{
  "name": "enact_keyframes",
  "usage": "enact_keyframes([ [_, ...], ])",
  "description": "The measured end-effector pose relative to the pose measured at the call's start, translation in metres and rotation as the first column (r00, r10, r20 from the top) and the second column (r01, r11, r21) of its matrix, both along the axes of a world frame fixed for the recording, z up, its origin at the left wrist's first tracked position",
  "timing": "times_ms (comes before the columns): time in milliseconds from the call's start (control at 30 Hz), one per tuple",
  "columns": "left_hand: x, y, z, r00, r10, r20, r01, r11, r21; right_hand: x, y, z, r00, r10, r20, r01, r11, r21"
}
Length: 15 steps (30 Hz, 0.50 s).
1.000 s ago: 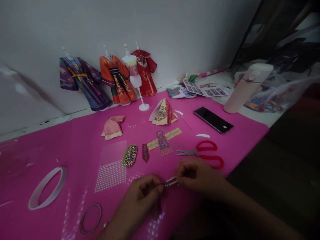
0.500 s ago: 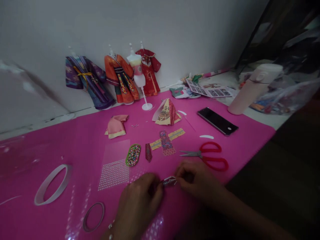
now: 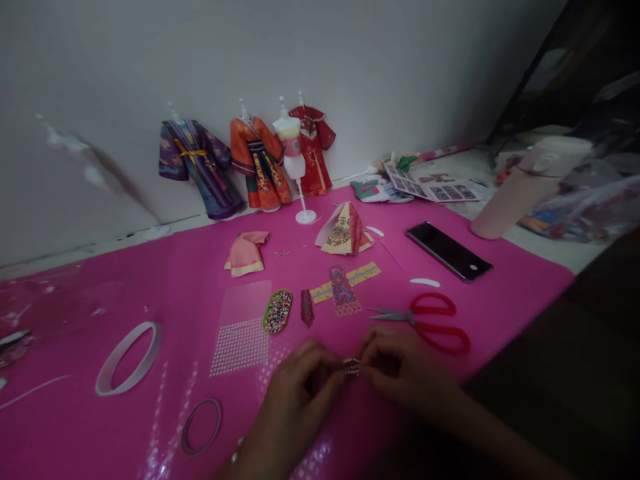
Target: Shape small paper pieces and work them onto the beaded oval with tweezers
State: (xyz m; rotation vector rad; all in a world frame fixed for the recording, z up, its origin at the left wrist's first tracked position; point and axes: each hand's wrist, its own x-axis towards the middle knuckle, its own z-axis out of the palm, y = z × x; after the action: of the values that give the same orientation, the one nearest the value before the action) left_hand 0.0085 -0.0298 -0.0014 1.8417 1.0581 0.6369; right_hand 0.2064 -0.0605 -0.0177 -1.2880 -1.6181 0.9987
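My left hand (image 3: 300,393) and my right hand (image 3: 400,367) meet low over the pink mat (image 3: 150,280), fingers pinched together on a small patterned paper piece (image 3: 351,365) between them. Just beyond the hands lie a narrow dark red paper piece (image 3: 307,307), a beaded oval piece (image 3: 278,311), a yellow strip with a patterned panel across it (image 3: 345,288) and red-handled scissors (image 3: 425,320). A clear sheet of small dot stickers (image 3: 240,333) lies left of the hands.
Three dressed paper-robe mannequins (image 3: 250,160) and one bare white mannequin (image 3: 296,160) stand along the wall. A folded pink garment (image 3: 245,252), folded patterned skirt (image 3: 345,230), black phone (image 3: 449,251), pale bottle (image 3: 530,187), two tape rings (image 3: 127,357) and leaflets (image 3: 430,188) are around.
My two hands have drawn closer together, so less of the small piece shows between the fingers. The view has swung left, shifting everything rightward in frame.
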Motion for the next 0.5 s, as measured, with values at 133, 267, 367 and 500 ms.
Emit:
enact_keyframes([
  [133, -0.0007, -0.0007, -0.0016, 1.0, 0.009, 0.012, -0.009, 1.0, -0.029, -0.0012, 0.0004, 0.0008, 1.0, 0.01, 0.003, -0.01, 1.0, 0.009],
  [267, -0.0004, -0.0027, -0.0019, 1.0, 0.004, 0.031, -0.003, 1.0, -0.019, -0.0015, 0.0002, -0.0002, 1.0, 0.023, 0.003, -0.023, 0.999, 0.023],
  [367, 0.0009, -0.0034, -0.0029, 1.0, 0.005, 0.01, -0.005, 0.999, 0.051, -0.0012, 0.0005, -0.0016, 1.0, 0.028, 0.004, -0.028, 0.999, 0.033],
  [500, 0.0018, -0.0034, -0.006, 1.0, 0.023, -0.015, -0.02, 0.987, 0.157, -0.0004, 0.0014, -0.0003, 1.0, 0.022, 0.006, -0.022, 0.999, 0.046],
])
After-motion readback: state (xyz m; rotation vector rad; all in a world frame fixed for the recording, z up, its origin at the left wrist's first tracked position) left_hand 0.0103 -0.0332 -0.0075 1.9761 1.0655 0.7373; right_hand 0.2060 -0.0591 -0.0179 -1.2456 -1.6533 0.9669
